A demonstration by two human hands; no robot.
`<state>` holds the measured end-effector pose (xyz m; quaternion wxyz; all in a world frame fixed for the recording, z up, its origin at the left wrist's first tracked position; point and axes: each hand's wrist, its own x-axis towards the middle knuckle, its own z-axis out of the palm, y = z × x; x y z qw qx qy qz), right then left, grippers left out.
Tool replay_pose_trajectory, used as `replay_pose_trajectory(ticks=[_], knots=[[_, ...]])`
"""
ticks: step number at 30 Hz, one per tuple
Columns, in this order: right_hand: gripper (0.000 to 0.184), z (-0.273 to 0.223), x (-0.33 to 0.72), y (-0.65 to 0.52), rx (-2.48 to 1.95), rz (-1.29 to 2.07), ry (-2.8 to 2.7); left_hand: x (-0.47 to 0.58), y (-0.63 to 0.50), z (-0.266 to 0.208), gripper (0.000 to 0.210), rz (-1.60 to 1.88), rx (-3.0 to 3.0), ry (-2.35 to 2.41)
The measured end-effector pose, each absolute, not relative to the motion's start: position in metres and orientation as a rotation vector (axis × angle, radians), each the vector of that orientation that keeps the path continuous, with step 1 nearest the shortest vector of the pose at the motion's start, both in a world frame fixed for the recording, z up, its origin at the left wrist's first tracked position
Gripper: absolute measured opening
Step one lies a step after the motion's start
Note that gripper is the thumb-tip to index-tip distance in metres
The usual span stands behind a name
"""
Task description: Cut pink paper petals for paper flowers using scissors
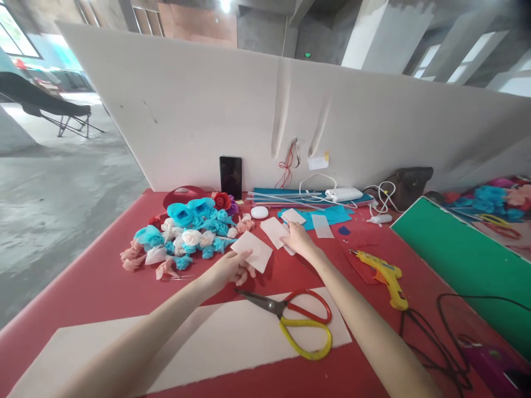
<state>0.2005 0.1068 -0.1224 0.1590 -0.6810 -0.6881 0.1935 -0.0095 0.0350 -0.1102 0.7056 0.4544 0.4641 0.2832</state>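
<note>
My left hand (232, 269) pinches a pale pink square of paper (258, 253) between thumb and fingers, holding it above the red tabletop. My right hand (299, 240) reaches farther forward, its fingers closed at the edge of another pale paper piece (272, 231). A small pale piece (293, 216) lies just beyond those fingertips, and another cut piece (322, 226) rests to the right on blue paper (339, 213). Scissors (271, 305) with one red and one yellow handle lie partly open on a large pale sheet (207, 342), between my forearms.
Blue, white and pink paper flowers (191, 237) are heaped at the left. A yellow glue gun (384, 271) with a black cord lies at the right, near a green board (460, 271). A phone (230, 176) leans against the white partition (199, 110).
</note>
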Motion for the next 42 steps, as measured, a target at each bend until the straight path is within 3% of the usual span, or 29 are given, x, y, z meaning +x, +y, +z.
replay_pose_trajectory(ticks=[10, 22, 32, 36, 42], knots=[[0.029, -0.106, 0.208, 0.105, -1.733, 1.015, -1.706, -0.015, 0.035, -0.103, 0.030, 0.326, 1.056, 0.900], [0.019, -0.068, 0.171, 0.011, -1.093, 1.592, -1.348, 0.000, 0.014, -0.078, 0.033, 0.954, 1.087, 0.932], [0.019, -0.052, 0.192, 0.004, -1.023, 1.747, -1.385, -0.001, 0.004, -0.067, 0.033, 0.841, 1.145, 0.864], [0.018, -0.045, 0.195, 0.001, -1.013, 1.644, -1.448, -0.002, -0.003, -0.060, 0.032, 0.845, 1.186, 0.824], [0.013, -0.048, 0.202, 0.001, -0.857, 1.546, -1.522, -0.003, -0.011, -0.057, 0.014, 0.833, 1.092, 0.680]])
